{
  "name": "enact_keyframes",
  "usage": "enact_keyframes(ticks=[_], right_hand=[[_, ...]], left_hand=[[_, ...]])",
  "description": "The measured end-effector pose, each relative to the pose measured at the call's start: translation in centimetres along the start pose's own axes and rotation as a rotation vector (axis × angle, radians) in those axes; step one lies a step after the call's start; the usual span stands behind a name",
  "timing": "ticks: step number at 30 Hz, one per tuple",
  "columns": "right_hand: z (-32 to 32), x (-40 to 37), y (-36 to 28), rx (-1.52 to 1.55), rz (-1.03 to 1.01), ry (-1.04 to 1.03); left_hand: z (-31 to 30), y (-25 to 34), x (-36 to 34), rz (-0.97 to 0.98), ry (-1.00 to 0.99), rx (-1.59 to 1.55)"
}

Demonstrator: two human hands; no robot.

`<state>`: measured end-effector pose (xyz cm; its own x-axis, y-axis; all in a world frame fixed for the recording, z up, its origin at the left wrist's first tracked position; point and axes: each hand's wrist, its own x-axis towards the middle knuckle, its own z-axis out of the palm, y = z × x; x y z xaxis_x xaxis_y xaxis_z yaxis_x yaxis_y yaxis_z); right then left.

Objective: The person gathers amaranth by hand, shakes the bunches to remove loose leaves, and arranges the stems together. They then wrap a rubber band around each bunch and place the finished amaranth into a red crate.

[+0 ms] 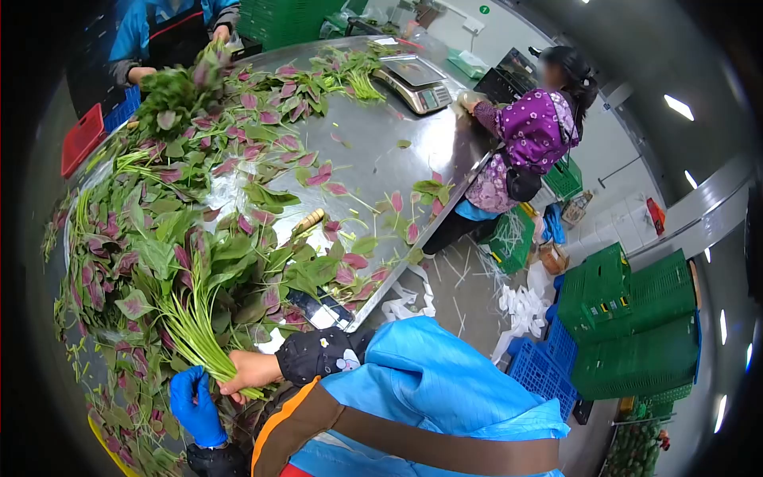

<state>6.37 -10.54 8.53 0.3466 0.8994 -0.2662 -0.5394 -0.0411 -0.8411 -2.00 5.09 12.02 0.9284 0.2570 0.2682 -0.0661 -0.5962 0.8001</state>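
My right hand (pixel 248 374), bare below a dark patterned cuff, is closed round the stems of a bunch of leafy greens (pixel 195 330). The bunch has long pale-green stems and green and purple leaves like red amaranth, and it points up and left. Beside the stem ends is my left hand (pixel 197 407) in a blue glove. Its fingers are curled; whatever lies between them, if anything, is hidden. Loose greens (pixel 151 238) of the same kind cover the table's left side and lie around both hands.
The metal table (pixel 362 143) bears a scale (pixel 415 83) and a wooden-looking handle (pixel 308 221). One co-worker in blue (pixel 135 36) holds greens across the table; another in purple (pixel 532 127) stands at its right edge. Green crates (pixel 628 334) are stacked at right, near white strips (pixel 524 314) on the floor.
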Motion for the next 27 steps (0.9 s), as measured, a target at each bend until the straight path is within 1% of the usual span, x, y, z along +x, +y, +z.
enact_keyframes(ticks=[1,4,7,8,11,14,17,21,24,27], right_hand=[[0.1,0.0,0.0,0.009,0.006,-0.001],[0.1,-0.1,-0.3,0.036,0.001,-0.022],[0.0,0.4,0.1,0.07,0.014,-0.02],[0.0,0.2,0.3,0.079,0.058,0.015],[0.1,0.2,0.4,0.088,0.073,0.008],[0.2,0.1,0.1,0.103,0.075,0.02],[0.1,0.1,-0.1,0.098,0.05,-0.02],[0.2,0.4,0.1,0.092,0.05,-0.06],[0.0,0.4,-0.4,0.105,-0.025,-0.084],[-0.4,0.0,-1.6,0.084,-0.061,-0.134]], left_hand=[[-0.1,-0.4,-0.3,-0.012,-0.024,-0.036],[1.3,0.2,-1.2,-0.205,0.073,-0.264],[1.0,-1.1,-1.7,-0.236,-0.031,-0.276],[1.3,-1.5,-1.9,-0.273,0.002,-0.3],[1.3,0.0,-1.8,-0.528,0.017,-0.468],[2.0,-1.4,-2.4,-0.393,0.028,-0.388],[1.1,-1.2,-2.8,-0.404,-0.007,-0.401],[-0.3,-0.1,-2.8,-0.463,-0.15,-0.453],[-1.7,1.7,-3.0,-0.591,-0.252,-0.434],[-4.1,-1.3,-4.0,-0.462,-0.399,-0.238]])
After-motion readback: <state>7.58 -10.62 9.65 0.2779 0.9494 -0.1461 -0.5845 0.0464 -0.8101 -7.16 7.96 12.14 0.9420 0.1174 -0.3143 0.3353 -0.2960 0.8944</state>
